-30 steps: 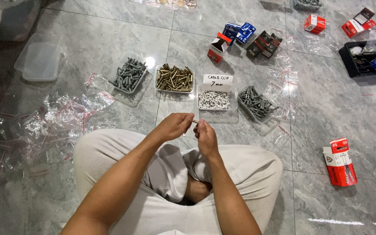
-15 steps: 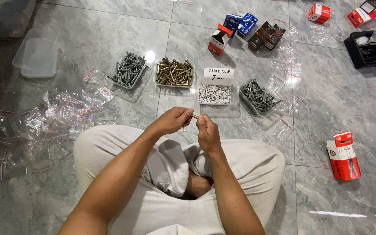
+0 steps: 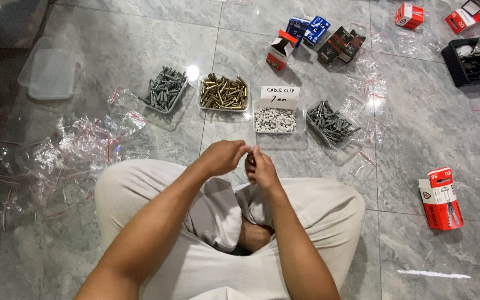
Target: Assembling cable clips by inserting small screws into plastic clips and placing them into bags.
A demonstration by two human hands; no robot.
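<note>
The left hand (image 3: pixel 222 158) and right hand (image 3: pixel 261 168) met fingertip to fingertip above the lap, fingers pinched nearly closed, possibly on a small item (too small to identify). Just beyond them sat the tray of white cable clips (image 3: pixel 275 120), between brass screws (image 3: pixel 223 93) and grey screws (image 3: pixel 330 122).

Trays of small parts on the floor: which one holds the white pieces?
The tray third from the left, straight ahead of the hands. Its pieces are white; two trays hold grey pieces and one holds brass-coloured pieces.
</note>
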